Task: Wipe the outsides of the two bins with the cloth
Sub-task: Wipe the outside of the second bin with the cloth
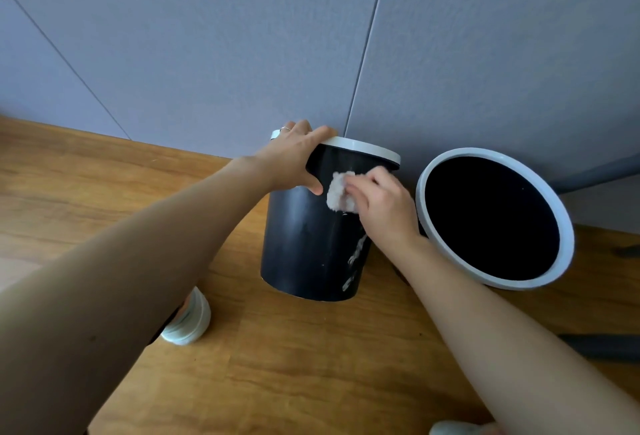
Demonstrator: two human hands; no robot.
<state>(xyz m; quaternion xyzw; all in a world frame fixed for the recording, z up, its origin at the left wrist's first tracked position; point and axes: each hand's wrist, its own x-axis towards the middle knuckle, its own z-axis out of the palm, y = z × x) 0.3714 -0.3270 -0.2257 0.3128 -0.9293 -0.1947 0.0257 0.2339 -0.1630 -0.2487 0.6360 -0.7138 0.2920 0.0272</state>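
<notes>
Left hand [294, 157] clamped over white rim of near bin [311, 244], thumb down the dark wall, tipping it toward camera off the wooden floor [311, 365]. Right hand [384, 206] pinching a bunched pale cloth [341, 197], pressed against upper side wall. White smears lower on same wall (not yet reached). Second bin [491, 219] just beside on right, mouth tilted to camera, outside mostly hidden. Likely light, stiff plastic; smooth wall probably slippery, so rim is the sane hold. Cloth soft, wads easily; needs firm fingertip pressure. Shoe [187, 323] near left forearm.
</notes>
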